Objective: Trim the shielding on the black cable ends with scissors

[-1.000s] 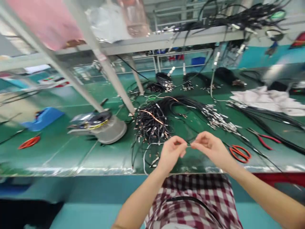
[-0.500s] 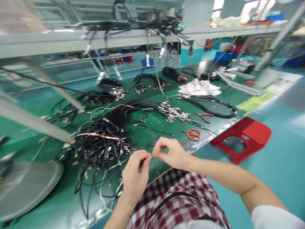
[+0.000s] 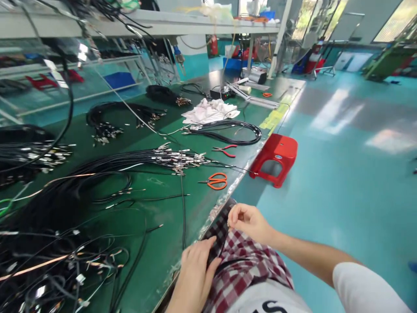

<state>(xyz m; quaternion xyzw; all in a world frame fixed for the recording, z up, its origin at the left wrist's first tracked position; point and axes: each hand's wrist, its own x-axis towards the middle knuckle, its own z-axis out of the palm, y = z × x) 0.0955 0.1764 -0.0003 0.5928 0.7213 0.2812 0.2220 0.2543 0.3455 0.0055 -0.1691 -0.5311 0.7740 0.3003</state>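
My right hand (image 3: 249, 222) is over my lap just off the table edge, thumb and fingertips pinched on the end of a thin black cable (image 3: 224, 247). The cable hangs down toward my left thumb. Lower and to the left, my left hand (image 3: 197, 271) rests at the table edge with its fingers stretched and thumb apart. Another dark cable (image 3: 183, 208) runs down the green table top to the left hand's knuckles; whether it passes under the hand is hidden. Orange-handled scissors (image 3: 217, 181) and red-handled pliers (image 3: 224, 151) lie beyond the hands.
A thick bundle of black cables (image 3: 124, 160) with pale ends spreads across the green table (image 3: 163, 217), tangled at lower left. Behind lie a coiled cable loop (image 3: 234, 132) and a white cloth (image 3: 211, 111). A red stool (image 3: 276, 156) stands right of the table, under a shelf beam (image 3: 182, 27) running overhead.
My view has swung to the right. The hands, fingertips together before, have drawn apart and moved down toward my lap. My left fingers have opened out from a pinch.
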